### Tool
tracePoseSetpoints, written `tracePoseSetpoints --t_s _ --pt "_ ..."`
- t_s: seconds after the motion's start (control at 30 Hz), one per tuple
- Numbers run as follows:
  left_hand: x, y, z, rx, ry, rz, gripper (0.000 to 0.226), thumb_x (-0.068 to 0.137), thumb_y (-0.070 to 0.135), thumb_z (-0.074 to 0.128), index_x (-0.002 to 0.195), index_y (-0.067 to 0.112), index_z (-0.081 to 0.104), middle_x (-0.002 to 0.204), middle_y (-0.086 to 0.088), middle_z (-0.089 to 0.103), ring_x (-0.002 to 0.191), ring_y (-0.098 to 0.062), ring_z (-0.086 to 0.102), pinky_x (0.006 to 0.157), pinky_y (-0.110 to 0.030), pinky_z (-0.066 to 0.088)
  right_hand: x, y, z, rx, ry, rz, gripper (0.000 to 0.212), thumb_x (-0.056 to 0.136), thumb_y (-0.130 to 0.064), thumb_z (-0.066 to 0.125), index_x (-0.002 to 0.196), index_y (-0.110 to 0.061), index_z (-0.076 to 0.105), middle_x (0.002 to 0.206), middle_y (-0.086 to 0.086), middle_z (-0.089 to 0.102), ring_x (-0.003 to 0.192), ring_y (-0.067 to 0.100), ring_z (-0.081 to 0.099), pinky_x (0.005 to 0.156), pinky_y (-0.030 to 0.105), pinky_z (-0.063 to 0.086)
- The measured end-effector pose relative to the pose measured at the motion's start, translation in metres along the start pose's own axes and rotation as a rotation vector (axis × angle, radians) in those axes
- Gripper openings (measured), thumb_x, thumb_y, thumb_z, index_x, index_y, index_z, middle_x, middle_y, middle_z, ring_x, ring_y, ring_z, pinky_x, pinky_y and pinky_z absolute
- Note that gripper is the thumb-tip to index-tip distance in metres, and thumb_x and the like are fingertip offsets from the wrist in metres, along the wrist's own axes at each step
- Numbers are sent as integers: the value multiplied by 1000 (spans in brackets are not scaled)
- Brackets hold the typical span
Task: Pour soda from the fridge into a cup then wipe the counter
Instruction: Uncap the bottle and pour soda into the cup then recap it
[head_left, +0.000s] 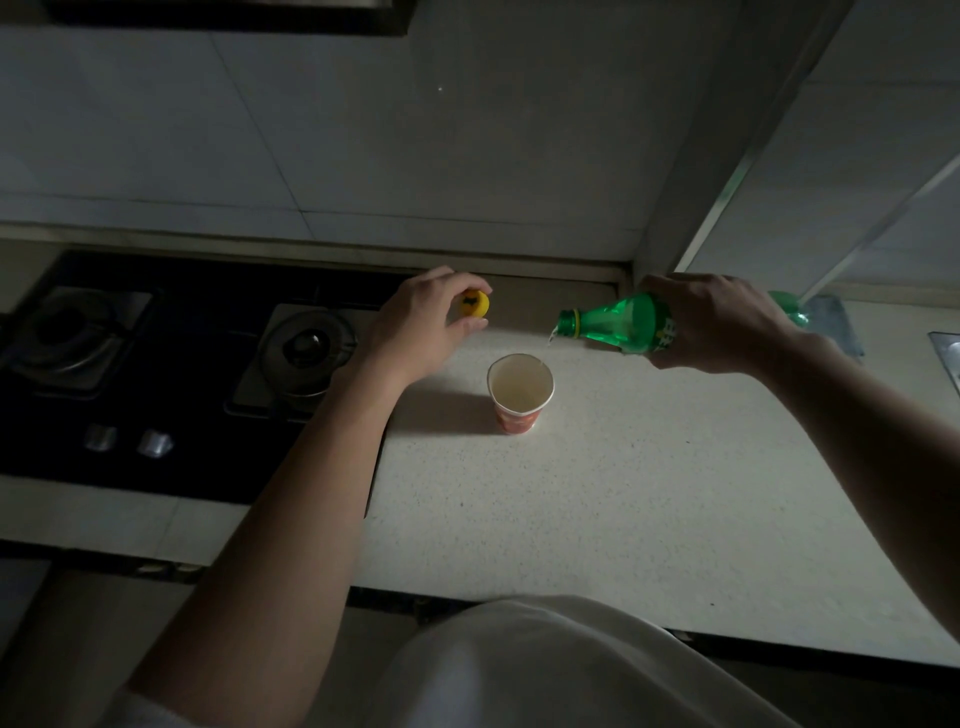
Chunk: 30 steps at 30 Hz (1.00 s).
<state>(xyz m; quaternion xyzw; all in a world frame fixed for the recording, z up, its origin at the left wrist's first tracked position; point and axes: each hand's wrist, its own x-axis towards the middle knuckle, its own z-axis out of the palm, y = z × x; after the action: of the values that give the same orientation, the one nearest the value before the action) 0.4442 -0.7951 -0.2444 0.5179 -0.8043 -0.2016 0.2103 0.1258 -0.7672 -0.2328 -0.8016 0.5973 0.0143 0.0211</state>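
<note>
Head view: a green plastic soda bottle (618, 325) lies almost level, long axis running left-right, neck pointing left, its mouth above and just right of the paper cup (520, 392). A thin stream drops toward the cup's right rim, so a slight shift left looks wise. The right hand (722, 322) wraps the ribbed bottle body. The left hand (426, 322) pinches the yellow cap (474, 304), up and left of the cup. The cup, red-patterned outside, stands on the speckled pale bench (649, 493) beside a black gas hob (156, 364).
</note>
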Motion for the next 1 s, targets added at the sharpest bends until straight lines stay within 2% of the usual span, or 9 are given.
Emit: tracePoseSetpoints --t_s 0.17,0.37,0.5,0.57,1.0 --pt "0 1 1 2 -1 0 34 86 25 72 119 23 64 114 1 60 102 -17 57 86 -38 51 1 0 0 2 2 8 75 74 -34 84 137 -23 46 112 5 67 90 26 67 73 35 51" --pt "1 1 0 1 -10 10 35 86 26 72 120 23 64 116 2 60 104 -17 57 85 -35 49 1 0 2 -1 7 3 74 73 -34 84 136 -23 47 111 4 68 89 26 67 73 36 53" --pt "1 1 -1 8 -10 14 35 86 26 72 120 23 63 116 2 59 103 -15 56 81 -27 43 0 -1 0 3 -5 5 72 73 -34 84 134 -23 47 111 4 67 90 26 67 74 39 55" --pt "1 1 -1 11 -13 13 35 87 25 71 120 22 63 116 2 59 104 -15 56 82 -28 44 0 -1 0 5 -8 1 73 73 -33 84 135 -23 46 113 4 67 91 26 67 76 40 56" --pt "2 1 -1 11 -22 10 35 87 26 71 120 23 63 117 2 58 105 -16 55 83 -30 45 1 -3 0 4 -3 -8 70 74 -33 82 133 -23 47 108 4 67 87 25 66 71 34 50"
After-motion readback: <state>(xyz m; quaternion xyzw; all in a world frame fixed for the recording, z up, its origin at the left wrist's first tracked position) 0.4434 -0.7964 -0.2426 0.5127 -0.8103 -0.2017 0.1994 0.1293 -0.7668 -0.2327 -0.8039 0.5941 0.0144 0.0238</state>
